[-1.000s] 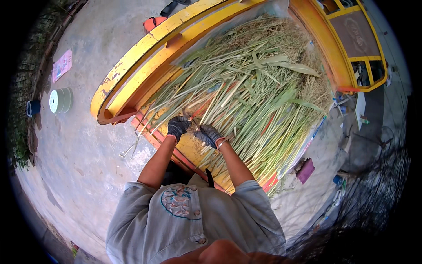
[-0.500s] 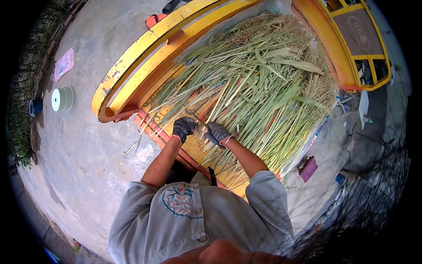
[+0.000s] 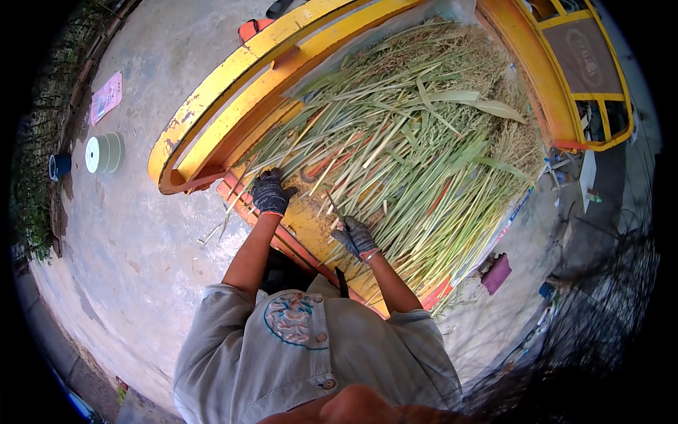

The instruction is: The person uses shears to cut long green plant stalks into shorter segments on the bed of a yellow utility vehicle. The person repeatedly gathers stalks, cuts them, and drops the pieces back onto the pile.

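Green and pale yellow stalks (image 3: 402,155) lie in a big heap on a yellow metal frame (image 3: 212,116), and they fill the view from 12 o'clock over to 3 o'clock. I see both hands in dark knit gloves, down at the cut ends of the heap, near the middle of the view.

My left hand (image 3: 270,192) sits at about 10 o'clock from the middle. It rests on the cut ends of the stalks, with its fingers curled down over them — I cannot tell if it grips any.

My right hand (image 3: 355,237) is lower, just under the middle and well apart from the left one. Its fingers are closed around one thin stalk (image 3: 335,207) that sticks up toward 11 o'clock.

Under the hands there is a worn yellow plate (image 3: 311,219) with red-orange bars at its edge.

Grey concrete ground (image 3: 134,233) spreads out at 9 o'clock. On it lie a white spool (image 3: 103,153), a blue cup (image 3: 59,166) and a pink flat pack (image 3: 106,97) — all far from the hands. At 4 o'clock a small purple thing (image 3: 496,273) lies on the ground beside the heap.
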The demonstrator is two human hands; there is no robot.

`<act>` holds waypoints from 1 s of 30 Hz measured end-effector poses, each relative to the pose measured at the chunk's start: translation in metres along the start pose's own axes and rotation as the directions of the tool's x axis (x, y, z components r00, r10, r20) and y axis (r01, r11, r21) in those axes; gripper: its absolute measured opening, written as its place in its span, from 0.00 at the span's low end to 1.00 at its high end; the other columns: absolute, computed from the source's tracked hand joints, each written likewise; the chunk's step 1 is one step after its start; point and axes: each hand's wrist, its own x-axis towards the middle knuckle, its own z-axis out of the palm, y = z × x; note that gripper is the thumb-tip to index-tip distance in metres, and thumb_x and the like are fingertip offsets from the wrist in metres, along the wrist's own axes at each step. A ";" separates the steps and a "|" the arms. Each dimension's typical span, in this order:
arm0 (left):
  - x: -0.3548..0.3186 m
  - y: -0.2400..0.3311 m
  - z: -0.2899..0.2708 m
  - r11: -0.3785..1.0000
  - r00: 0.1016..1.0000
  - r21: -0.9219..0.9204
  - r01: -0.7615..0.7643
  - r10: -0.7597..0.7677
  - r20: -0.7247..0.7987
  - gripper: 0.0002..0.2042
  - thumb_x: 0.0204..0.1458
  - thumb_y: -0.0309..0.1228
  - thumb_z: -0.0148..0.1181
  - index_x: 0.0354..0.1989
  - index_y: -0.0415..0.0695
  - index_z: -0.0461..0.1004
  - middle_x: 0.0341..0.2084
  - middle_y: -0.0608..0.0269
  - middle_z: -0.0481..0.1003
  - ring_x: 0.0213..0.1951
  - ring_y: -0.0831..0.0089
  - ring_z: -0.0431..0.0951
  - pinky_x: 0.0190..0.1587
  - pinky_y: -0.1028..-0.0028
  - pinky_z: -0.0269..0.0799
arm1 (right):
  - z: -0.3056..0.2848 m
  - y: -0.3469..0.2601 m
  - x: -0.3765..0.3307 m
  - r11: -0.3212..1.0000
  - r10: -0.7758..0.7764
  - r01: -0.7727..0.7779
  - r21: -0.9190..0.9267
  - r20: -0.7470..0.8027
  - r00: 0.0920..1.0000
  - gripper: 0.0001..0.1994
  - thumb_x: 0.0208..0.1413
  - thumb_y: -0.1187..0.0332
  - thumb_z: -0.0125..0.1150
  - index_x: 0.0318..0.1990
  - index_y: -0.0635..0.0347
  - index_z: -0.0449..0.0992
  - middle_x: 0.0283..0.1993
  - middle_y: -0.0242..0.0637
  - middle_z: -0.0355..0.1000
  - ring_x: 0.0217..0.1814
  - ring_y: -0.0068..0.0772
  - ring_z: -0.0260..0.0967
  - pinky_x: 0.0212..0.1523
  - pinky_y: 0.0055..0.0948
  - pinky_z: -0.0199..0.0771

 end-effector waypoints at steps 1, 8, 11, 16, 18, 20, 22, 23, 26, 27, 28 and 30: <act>0.004 0.003 -0.002 0.994 0.985 0.082 0.069 -0.081 0.155 0.19 0.38 0.40 0.63 0.38 0.46 0.71 0.36 0.55 0.72 0.41 0.56 0.71 0.44 0.60 0.64 | -0.001 -0.003 0.002 1.000 0.008 -0.008 0.000 -0.015 1.000 0.16 0.42 0.61 0.65 0.34 0.59 0.69 0.28 0.38 0.67 0.31 0.32 0.65 0.36 0.30 0.66; -0.012 -0.011 0.026 0.999 0.994 0.020 -0.035 0.033 0.107 0.13 0.43 0.40 0.56 0.36 0.48 0.71 0.31 0.55 0.73 0.31 0.55 0.74 0.33 0.58 0.68 | -0.003 -0.003 0.047 0.998 -0.023 0.022 0.054 0.008 1.000 0.18 0.42 0.62 0.66 0.37 0.64 0.68 0.27 0.38 0.68 0.31 0.28 0.68 0.33 0.27 0.69; -0.051 0.017 0.007 0.998 0.959 -0.019 -0.066 0.068 0.274 0.11 0.45 0.38 0.54 0.36 0.48 0.72 0.33 0.53 0.73 0.33 0.56 0.74 0.34 0.59 0.68 | -0.014 -0.060 0.057 0.994 -0.007 0.021 -0.108 0.131 0.991 0.23 0.41 0.54 0.65 0.37 0.66 0.70 0.27 0.44 0.70 0.30 0.37 0.70 0.34 0.31 0.69; -0.062 0.013 0.055 0.914 0.908 -0.202 -0.351 0.385 0.165 0.24 0.44 0.48 0.55 0.43 0.41 0.71 0.39 0.47 0.70 0.41 0.55 0.71 0.43 0.61 0.66 | 0.003 -0.037 0.119 0.906 0.076 0.019 -0.422 0.206 0.976 0.27 0.43 0.45 0.57 0.33 0.66 0.74 0.30 0.52 0.71 0.31 0.53 0.68 0.35 0.38 0.67; -0.046 0.012 0.041 0.903 0.942 -0.348 -0.252 0.311 0.125 0.23 0.44 0.49 0.56 0.38 0.40 0.73 0.38 0.45 0.70 0.40 0.52 0.70 0.43 0.61 0.66 | -0.002 -0.031 0.131 0.850 0.211 -0.082 -0.521 0.194 0.958 0.28 0.45 0.43 0.54 0.32 0.66 0.75 0.29 0.52 0.70 0.33 0.53 0.67 0.37 0.40 0.66; -0.026 -0.002 0.042 0.917 0.993 -0.383 -0.114 0.117 -0.016 0.16 0.45 0.41 0.56 0.35 0.41 0.74 0.36 0.49 0.72 0.38 0.53 0.71 0.41 0.61 0.66 | -0.003 -0.009 0.144 0.850 0.232 -0.083 -0.521 0.227 0.946 0.29 0.45 0.42 0.53 0.33 0.66 0.75 0.30 0.52 0.70 0.35 0.51 0.67 0.38 0.41 0.66; -0.004 -0.010 0.041 0.918 0.991 -0.392 -0.057 0.005 -0.131 0.11 0.45 0.36 0.56 0.33 0.43 0.75 0.32 0.50 0.73 0.36 0.53 0.72 0.39 0.61 0.67 | -0.003 -0.010 0.139 0.846 0.221 -0.071 -0.528 0.227 0.948 0.29 0.45 0.42 0.53 0.34 0.65 0.75 0.30 0.51 0.71 0.35 0.51 0.67 0.38 0.40 0.66; 0.007 -0.015 0.047 0.937 0.982 -0.342 -0.068 0.003 -0.186 0.10 0.44 0.35 0.56 0.33 0.44 0.75 0.32 0.51 0.73 0.35 0.53 0.72 0.38 0.60 0.68 | -0.004 -0.017 0.137 0.839 0.245 -0.091 -0.537 0.221 0.944 0.28 0.45 0.42 0.53 0.34 0.64 0.75 0.30 0.51 0.71 0.35 0.51 0.68 0.38 0.40 0.66; 0.028 0.006 0.041 0.996 0.998 -0.076 0.039 -0.042 -0.037 0.12 0.41 0.37 0.57 0.34 0.46 0.74 0.31 0.53 0.73 0.37 0.57 0.72 0.39 0.61 0.68 | -0.008 -0.027 0.131 0.865 0.247 -0.128 -0.486 0.191 0.950 0.28 0.44 0.42 0.54 0.34 0.64 0.75 0.32 0.52 0.71 0.37 0.52 0.67 0.40 0.39 0.66; 0.031 0.019 0.030 0.995 0.996 -0.044 0.084 -0.084 -0.006 0.13 0.41 0.37 0.58 0.35 0.46 0.73 0.31 0.53 0.73 0.38 0.58 0.72 0.39 0.61 0.68 | -0.008 -0.026 0.127 0.881 0.240 -0.137 -0.453 0.178 0.954 0.29 0.44 0.42 0.54 0.34 0.64 0.75 0.33 0.52 0.71 0.39 0.52 0.67 0.41 0.39 0.66; 0.034 0.017 0.040 0.998 0.998 0.036 0.055 -0.054 -0.021 0.15 0.39 0.39 0.59 0.36 0.48 0.73 0.30 0.53 0.73 0.38 0.57 0.72 0.37 0.60 0.69 | -0.006 -0.018 0.129 0.899 0.212 -0.122 -0.420 0.175 0.961 0.29 0.43 0.42 0.56 0.37 0.64 0.74 0.35 0.53 0.71 0.40 0.50 0.68 0.42 0.38 0.66; 0.037 0.008 0.051 0.999 0.999 -0.017 0.051 -0.052 -0.008 0.15 0.39 0.40 0.59 0.35 0.48 0.73 0.30 0.53 0.73 0.37 0.57 0.73 0.36 0.60 0.69 | -0.008 -0.034 0.116 0.911 0.211 -0.137 -0.389 0.153 0.965 0.29 0.42 0.43 0.57 0.40 0.63 0.74 0.36 0.51 0.71 0.41 0.49 0.68 0.42 0.38 0.66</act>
